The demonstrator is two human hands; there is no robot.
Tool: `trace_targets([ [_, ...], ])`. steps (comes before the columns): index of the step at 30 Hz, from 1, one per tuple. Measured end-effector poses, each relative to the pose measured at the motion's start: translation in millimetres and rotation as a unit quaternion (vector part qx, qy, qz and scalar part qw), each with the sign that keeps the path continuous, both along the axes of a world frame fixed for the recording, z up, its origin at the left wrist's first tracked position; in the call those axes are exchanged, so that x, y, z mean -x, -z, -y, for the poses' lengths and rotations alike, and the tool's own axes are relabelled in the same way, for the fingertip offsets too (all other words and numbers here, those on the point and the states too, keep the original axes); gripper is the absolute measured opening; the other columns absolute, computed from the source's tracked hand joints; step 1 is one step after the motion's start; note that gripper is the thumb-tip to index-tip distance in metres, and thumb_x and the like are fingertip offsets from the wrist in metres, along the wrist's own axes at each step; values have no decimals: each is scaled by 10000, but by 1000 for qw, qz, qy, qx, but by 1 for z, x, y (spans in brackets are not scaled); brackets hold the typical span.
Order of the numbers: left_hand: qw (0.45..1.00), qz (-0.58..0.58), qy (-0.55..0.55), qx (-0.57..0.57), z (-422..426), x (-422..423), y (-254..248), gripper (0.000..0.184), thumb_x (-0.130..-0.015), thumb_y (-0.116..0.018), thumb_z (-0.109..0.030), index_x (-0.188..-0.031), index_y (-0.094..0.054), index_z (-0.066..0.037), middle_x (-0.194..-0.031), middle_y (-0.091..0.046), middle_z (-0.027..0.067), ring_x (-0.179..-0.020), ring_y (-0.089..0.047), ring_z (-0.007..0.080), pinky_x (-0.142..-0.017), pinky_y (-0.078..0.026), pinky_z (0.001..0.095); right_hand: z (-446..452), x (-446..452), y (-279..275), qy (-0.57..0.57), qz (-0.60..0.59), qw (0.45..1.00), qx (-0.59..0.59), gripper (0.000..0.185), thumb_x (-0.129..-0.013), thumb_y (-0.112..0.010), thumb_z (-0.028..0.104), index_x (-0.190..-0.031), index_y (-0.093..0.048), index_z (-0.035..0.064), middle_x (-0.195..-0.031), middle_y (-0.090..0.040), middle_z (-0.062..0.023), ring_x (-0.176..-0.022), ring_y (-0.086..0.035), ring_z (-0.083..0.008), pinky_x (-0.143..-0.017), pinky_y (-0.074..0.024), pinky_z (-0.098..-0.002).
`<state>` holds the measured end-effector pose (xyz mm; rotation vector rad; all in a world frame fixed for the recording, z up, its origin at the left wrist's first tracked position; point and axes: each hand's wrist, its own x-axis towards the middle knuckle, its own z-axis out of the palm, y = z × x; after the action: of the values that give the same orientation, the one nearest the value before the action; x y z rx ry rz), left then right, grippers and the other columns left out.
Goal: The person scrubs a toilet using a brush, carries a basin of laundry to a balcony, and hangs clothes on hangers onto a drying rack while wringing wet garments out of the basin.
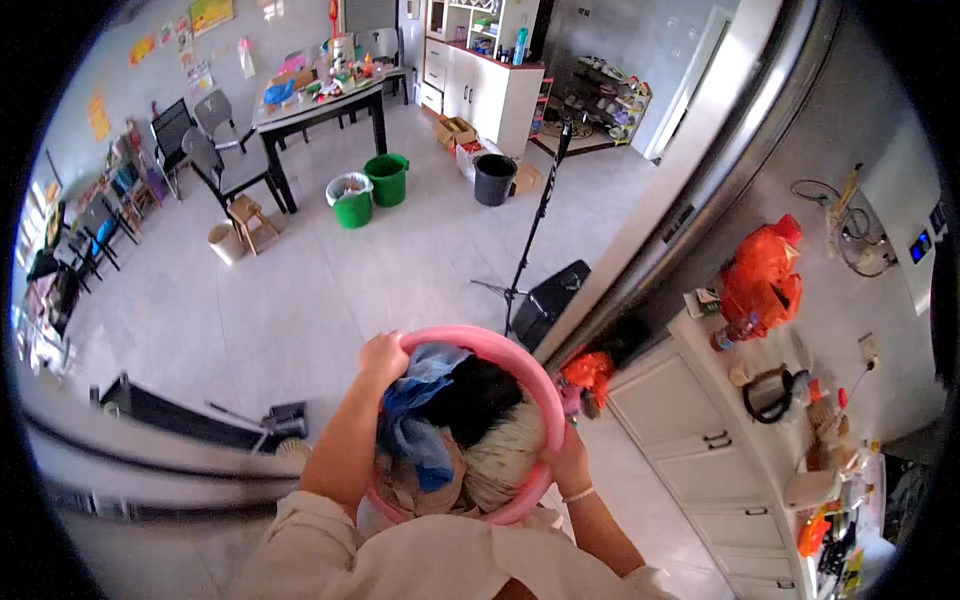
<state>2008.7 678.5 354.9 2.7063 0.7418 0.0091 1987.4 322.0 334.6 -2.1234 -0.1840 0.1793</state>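
A round pink basin (480,342) is held up against my body, full of crumpled clothes. Inside lie a blue garment (425,410), a black one (478,395), a pale patterned cloth (508,450) and a beige piece (440,480). My left hand (382,358) is closed over the rim at the upper left. On the right side, my right hand (565,462) grips the rim too, a bracelet at its wrist. Fingers of both hands are partly hidden by the basin.
A black stand (535,220) and a black case (550,305) are ahead, beside the door frame (660,180). Green buckets (387,185) and a black bucket (494,182) stand farther off, near a cluttered table (330,95). White cabinets (690,420) line the right. A dustpan (285,420) lies left.
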Motion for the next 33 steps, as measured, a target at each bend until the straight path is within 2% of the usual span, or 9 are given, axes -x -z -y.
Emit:
trace_targets([
  [3,999,26,-37,6,-65,-60,-12,231,-772,-502,-171,-964,-610,-103,-976,-626,183,-951,-585,351,-803,-458,450,-64,-118,8,-73,48,995,-42,386,-707,-606,136,-1072,-520,47,-932,-607,-213,-883,-594,-386,-735,-476,-424],
  [9,978,37,-204,18,-217,-122,-38,199,-756,-505,-156,-929,-571,-83,-918,-623,208,-920,-581,387,-755,-450,469,-220,-283,-62,-181,-67,980,-53,434,-711,-607,142,-1125,-508,61,-932,-616,-222,-883,-602,-394,-738,-481,-425],
  [16,954,15,-299,8,-327,-213,-64,192,-747,-482,-107,-924,-547,-70,-890,-614,227,-879,-581,410,-726,-445,473,-393,-451,-45,-294,-27,955,-24,508,-716,-606,156,-1204,-481,87,-966,-624,-216,-901,-601,-393,-781,-483,-438],
  [21,973,38,-225,-32,-463,-370,-70,201,-733,-470,-86,-920,-540,-62,-885,-608,243,-868,-575,422,-738,-445,472,-477,-565,-67,-212,-76,972,-66,519,-685,-618,125,-1183,-502,34,-998,-612,-227,-944,-601,-352,-807,-480,-392],
  [22,980,39,-192,-28,-449,-415,-103,203,-726,-475,-86,-913,-548,-53,-903,-603,247,-884,-568,421,-746,-441,476,-484,-593,-71,-191,-83,976,-69,519,-684,-618,128,-1182,-503,34,-995,-612,-229,-943,-601,-353,-805,-480,-393],
  [25,992,48,-114,8,-496,-515,-86,203,-720,-480,-91,-902,-557,-47,-918,-598,252,-893,-564,418,-751,-439,477,-490,-654,-80,-128,-90,985,-71,447,-734,-590,154,-1167,-516,75,-951,-623,-227,-901,-607,-375,-779,-485,-420],
  [26,996,33,-42,-65,-491,-550,-94,212,-714,-480,-91,-905,-563,-48,-920,-598,251,-892,-561,423,-760,-431,489,-492,-677,-79,-106,-88,988,-74,411,-759,-576,166,-1161,-523,95,-930,-628,-225,-881,-610,-385,-767,-487,-433],
  [29,994,-16,-28,-105,-501,-669,-89,221,-709,-481,-86,-910,-565,-50,-928,-600,246,-894,-559,427,-768,-423,502,-497,-758,-69,-60,-90,994,-36,384,-765,-564,178,-1139,-533,99,-932,-627,-222,-876,-610,-385,-763,-485,-438],
  [33,998,46,-21,-22,-531,-787,-93,273,-712,-484,-92,-966,-575,-57,-933,-601,240,-895,-559,432,-773,-421,507,-506,-881,-74,-52,-68,996,-39,470,-709,-582,142,-1169,-528,57,-957,-622,-235,-914,-606,-363,-778,-486,-406],
])
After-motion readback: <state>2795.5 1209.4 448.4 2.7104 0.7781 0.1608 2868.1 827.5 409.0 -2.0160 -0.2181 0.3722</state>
